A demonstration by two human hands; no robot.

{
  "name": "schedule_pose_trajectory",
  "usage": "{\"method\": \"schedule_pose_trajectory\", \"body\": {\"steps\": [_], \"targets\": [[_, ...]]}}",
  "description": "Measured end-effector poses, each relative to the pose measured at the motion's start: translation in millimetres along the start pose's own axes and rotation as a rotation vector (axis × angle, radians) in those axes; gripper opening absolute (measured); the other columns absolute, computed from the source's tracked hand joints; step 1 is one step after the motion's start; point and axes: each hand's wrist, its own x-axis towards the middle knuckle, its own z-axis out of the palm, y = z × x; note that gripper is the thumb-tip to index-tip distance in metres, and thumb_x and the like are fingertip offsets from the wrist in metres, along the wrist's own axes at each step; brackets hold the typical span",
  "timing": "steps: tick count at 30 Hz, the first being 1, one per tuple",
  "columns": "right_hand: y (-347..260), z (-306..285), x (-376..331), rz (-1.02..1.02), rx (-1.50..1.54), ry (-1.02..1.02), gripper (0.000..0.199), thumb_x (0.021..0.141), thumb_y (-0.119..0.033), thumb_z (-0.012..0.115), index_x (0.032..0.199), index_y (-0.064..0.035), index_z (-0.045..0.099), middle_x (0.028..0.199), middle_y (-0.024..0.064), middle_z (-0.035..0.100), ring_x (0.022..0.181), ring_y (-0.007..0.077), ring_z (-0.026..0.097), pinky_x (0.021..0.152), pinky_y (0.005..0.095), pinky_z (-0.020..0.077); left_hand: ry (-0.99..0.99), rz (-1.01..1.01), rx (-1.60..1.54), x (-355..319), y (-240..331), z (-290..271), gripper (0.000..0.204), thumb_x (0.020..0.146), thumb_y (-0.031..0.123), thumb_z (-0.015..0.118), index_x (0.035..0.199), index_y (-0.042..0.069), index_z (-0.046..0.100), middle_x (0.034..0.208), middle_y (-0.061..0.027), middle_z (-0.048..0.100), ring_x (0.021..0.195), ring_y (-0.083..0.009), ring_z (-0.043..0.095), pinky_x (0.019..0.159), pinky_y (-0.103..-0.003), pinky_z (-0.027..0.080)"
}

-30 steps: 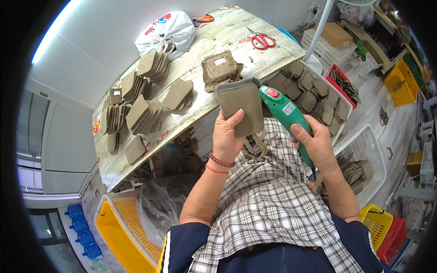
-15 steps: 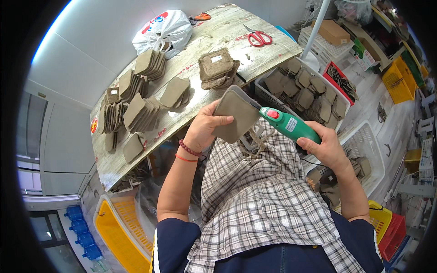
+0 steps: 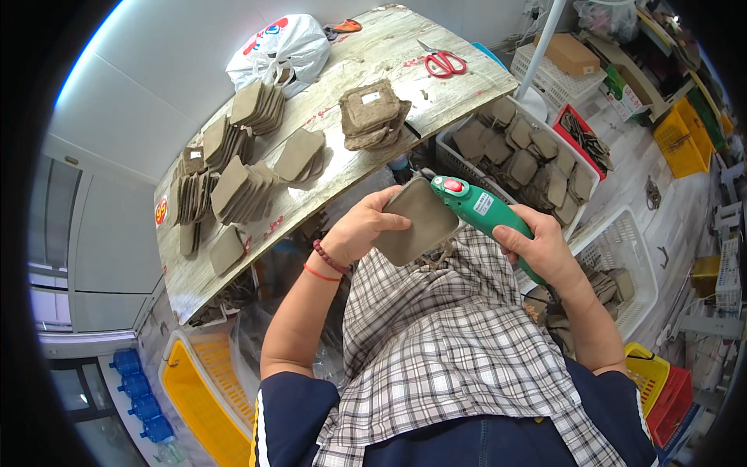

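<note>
My left hand (image 3: 364, 226) pinches a grey-brown fabric pad (image 3: 416, 226) with rounded corners by its left side, the thumb on top. My right hand (image 3: 537, 243) is wrapped around a green handheld electric cutter (image 3: 482, 210) with a red switch. The head of the cutter lies at the pad's upper right edge; its tip is too small to make out clearly. Both hands are above my checked apron (image 3: 467, 342), off the front edge of the table. On the table (image 3: 311, 187) stand several stacks of similar pads (image 3: 241, 191), and a pile of rough-edged pads (image 3: 373, 113) lies nearer the middle.
Red-handled scissors (image 3: 444, 64) and a white plastic bag (image 3: 278, 53) lie toward the table's far side. A basket (image 3: 445, 148) full of pads stands right of the table, with another white basket (image 3: 642, 292) behind my right forearm. A yellow basket (image 3: 198, 397) is at lower left.
Both hands have come slightly lower, the pad moving right and down. The pad has turned, and the cutter's head has shifted left to the pad's upper corner.
</note>
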Motion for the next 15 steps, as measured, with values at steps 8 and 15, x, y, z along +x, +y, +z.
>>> {"method": "schedule_pose_trajectory", "body": {"steps": [8, 15], "targets": [[4.7, -12.7, -1.7, 0.087, 0.051, -0.101, 0.035, 0.088, -0.031, 0.068, 0.1, 0.0011, 0.063, 0.069, 0.0005, 0.058, 0.058, 0.0061, 0.052, 0.053, 0.0224, 0.0435, 0.253, 0.124, 0.311, -7.7, 15.5, -20.7, 0.024, 0.073, -0.005, 0.073, 0.092, 0.003, 0.061, 0.085, -0.0021, 0.065, 0.075, -0.0096, 0.061, 0.07, -0.023, 0.051], [5.7, -14.6, -3.3, 0.114, 0.007, -0.141, 0.034, 0.087, -0.03, 0.069, 0.102, 0.0005, 0.064, 0.072, 0.0011, 0.06, 0.058, 0.0065, 0.053, 0.053, 0.0228, 0.0445, 0.32, 0.14, 0.402, -16.5, 21.2, -17.2, 0.024, 0.074, -0.002, 0.075, 0.095, 0.003, 0.065, 0.084, -0.0021, 0.067, 0.074, -0.0087, 0.062, 0.067, -0.023, 0.051]]}}
